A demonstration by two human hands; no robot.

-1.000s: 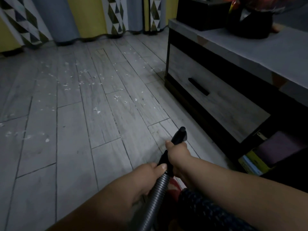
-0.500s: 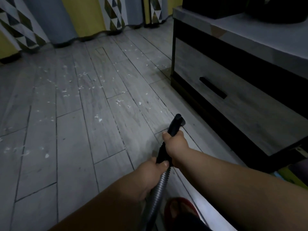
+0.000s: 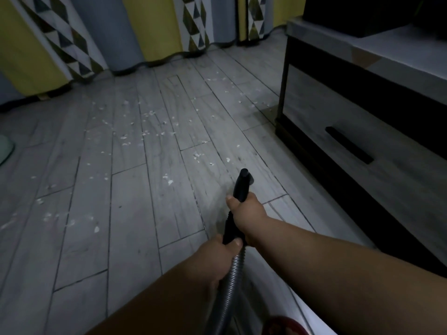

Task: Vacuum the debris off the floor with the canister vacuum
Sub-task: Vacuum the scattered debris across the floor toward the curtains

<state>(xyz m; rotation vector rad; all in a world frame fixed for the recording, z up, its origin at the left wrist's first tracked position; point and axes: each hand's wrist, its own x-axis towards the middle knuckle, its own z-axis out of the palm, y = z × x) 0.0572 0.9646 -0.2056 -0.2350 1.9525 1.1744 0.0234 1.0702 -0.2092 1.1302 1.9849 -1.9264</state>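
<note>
Hands gripping: R hand [image 3: 247, 213] on nozzle [image 3: 242, 186], L hand [image 3: 212, 258] on hose [image 3: 231, 281]; debris [image 3: 197, 155] ahead

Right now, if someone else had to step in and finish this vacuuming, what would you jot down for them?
The right hand grips the black nozzle, tip pointing down at the floor beside the cabinet.
The left hand grips the grey hose where it meets the nozzle.
White debris lies scattered ahead and leftward, toward the curtains; the nearest bits are just left of the tip.
Done: unclear; boards by the hands look bare.
Left: all the visible debris.
</note>
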